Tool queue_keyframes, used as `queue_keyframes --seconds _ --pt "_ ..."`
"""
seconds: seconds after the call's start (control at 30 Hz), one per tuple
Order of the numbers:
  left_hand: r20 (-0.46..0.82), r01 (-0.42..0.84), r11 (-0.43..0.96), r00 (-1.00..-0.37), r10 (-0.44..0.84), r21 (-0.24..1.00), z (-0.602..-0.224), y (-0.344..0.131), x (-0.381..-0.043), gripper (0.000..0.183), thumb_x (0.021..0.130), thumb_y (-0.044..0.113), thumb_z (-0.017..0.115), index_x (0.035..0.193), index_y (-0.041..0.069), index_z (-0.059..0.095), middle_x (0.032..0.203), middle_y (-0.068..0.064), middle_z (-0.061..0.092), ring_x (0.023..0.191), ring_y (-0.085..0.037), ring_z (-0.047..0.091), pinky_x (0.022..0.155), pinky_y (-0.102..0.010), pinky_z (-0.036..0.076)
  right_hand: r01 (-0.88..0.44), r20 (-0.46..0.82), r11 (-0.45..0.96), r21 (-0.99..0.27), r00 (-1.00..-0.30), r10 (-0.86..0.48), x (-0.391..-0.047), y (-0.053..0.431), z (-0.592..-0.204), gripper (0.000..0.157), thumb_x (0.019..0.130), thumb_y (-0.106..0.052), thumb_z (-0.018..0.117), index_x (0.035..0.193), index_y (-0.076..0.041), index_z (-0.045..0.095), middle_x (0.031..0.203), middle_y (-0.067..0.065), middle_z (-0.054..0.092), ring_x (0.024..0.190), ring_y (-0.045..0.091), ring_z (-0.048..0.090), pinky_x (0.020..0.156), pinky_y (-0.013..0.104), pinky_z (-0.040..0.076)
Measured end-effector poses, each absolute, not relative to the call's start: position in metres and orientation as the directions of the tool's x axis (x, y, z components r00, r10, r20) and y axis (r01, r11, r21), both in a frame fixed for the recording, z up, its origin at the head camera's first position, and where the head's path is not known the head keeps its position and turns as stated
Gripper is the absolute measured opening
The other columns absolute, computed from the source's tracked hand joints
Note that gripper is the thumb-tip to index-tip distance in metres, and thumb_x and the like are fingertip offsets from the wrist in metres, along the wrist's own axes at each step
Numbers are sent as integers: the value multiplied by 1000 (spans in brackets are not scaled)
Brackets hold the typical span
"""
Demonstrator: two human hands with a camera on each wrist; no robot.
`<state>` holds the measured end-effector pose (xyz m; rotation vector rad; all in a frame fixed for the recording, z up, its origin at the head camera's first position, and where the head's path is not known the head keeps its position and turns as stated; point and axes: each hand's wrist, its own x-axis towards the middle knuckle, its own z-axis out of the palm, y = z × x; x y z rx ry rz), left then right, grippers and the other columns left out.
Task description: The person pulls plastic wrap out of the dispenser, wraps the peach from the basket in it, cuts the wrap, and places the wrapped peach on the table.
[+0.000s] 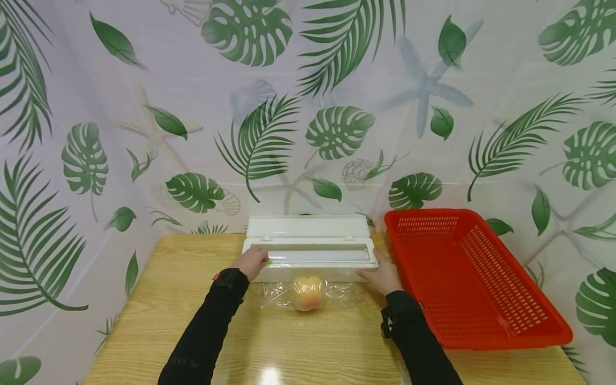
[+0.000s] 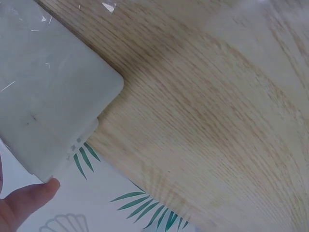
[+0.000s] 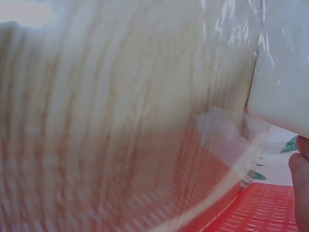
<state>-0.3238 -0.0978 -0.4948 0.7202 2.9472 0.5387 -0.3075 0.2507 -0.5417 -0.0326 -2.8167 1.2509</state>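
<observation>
A white cling film dispenser (image 1: 308, 274) stands on the table with its lid (image 1: 308, 226) raised at the back and a film roll (image 1: 315, 255) inside. My left hand (image 1: 251, 262) grips its left end, close to a small green spot at the front edge; the left wrist view shows the thumb (image 2: 41, 193) at the box's corner. My right hand (image 1: 382, 274) holds the right end, thumb along the front. Just in front, a yellow-and-red peach (image 1: 308, 293) sits with clear film (image 1: 276, 294) spreading out on both sides of it.
A red plastic basket (image 1: 462, 345) with slotted sides stands at the right, close by my right forearm. The wooden table (image 1: 298, 353) ends at the back against a leaf-patterned cloth (image 1: 332, 176).
</observation>
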Motion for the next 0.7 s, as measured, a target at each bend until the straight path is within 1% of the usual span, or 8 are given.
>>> queue_keyframes --seconds 0.17,0.37,0.7 --pt "35 455 827 -881 471 330 -495 -101 -325 4 83 1 57 87 3 57 93 -10 54 89 -26 54 75 -33 44 -9 37 671 -741 -999 29 -307 251 -540 85 73 -23 72 133 11 24 132 31 31 118 42 32 96 49 27" --pt "32 442 829 -888 460 343 -495 -103 -325 5 83 0 57 87 3 58 91 -9 53 88 -26 53 76 -32 44 5 16 674 -738 -1000 26 -308 251 -540 87 73 -26 72 134 11 23 133 30 29 120 41 31 97 49 26" --pt "51 465 821 -878 477 330 -493 -107 -324 5 83 3 59 87 0 58 89 -10 53 85 -25 54 73 -32 45 5 10 673 -739 -1000 17 -310 252 -542 85 74 -26 71 134 10 23 134 29 29 121 40 30 97 48 26"
